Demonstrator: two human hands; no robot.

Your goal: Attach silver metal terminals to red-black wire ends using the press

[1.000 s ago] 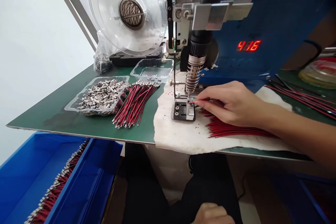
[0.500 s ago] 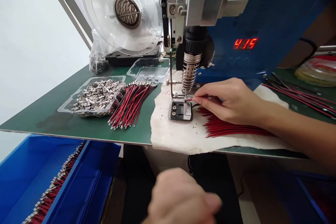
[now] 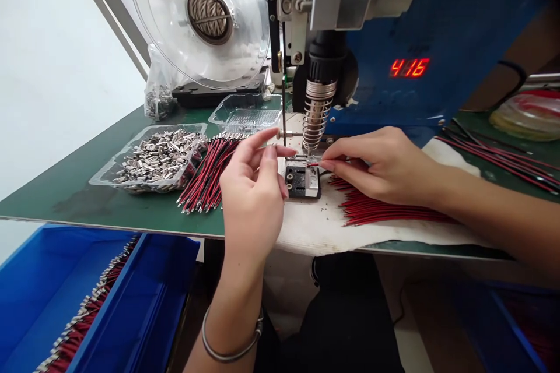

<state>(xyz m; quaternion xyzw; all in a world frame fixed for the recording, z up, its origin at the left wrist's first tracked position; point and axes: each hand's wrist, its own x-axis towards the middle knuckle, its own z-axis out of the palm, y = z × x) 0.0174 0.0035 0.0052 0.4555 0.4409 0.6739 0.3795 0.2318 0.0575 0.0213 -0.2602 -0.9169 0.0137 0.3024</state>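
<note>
My right hand (image 3: 385, 166) pinches a thin red wire (image 3: 314, 164) and holds its tip over the small metal fixture block (image 3: 303, 181), under the coiled soldering iron tip (image 3: 315, 122). My left hand (image 3: 254, 192) is raised at the left side of the fixture, thumb and forefinger reaching toward its top with the fingers apart; nothing shows between them. A bunch of red wires (image 3: 385, 210) lies under my right hand on the white cloth (image 3: 306, 227).
A clear tray of metal terminals (image 3: 155, 157) and a pile of red-black wires with terminals (image 3: 207, 172) lie left. A clear solder spool (image 3: 201, 17) and blue machine with red display (image 3: 410, 67) stand behind. Blue bins (image 3: 96, 297) sit below the table edge.
My left hand has come up from below the table edge to the left side of the fixture. My right hand has stayed at the fixture with the wire.
</note>
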